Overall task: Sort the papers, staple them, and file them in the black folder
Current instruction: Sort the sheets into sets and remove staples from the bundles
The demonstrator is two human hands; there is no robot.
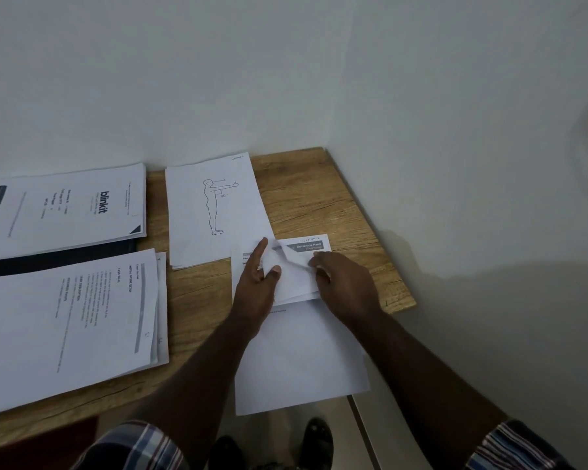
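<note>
At the right of the wooden table (319,198) lies a stack headed "Dexterous Hand" (302,361), hanging over the near edge. Its top sheet (292,278) is curled up off the stack. My left hand (257,286) pinches that sheet between thumb and outstretched forefinger. At the sheet's right edge, the curled fingertips of my right hand (345,286) pinch it too. A black folder (48,261) lies at the left, mostly covered by a "blinkit" stack (65,212). No stapler is in view.
A stack showing a standing-figure drawing (214,212) lies at the back middle. A text stack (65,320) lies front left. White walls close the back and right sides. The table's right edge (401,266) is close to my right hand.
</note>
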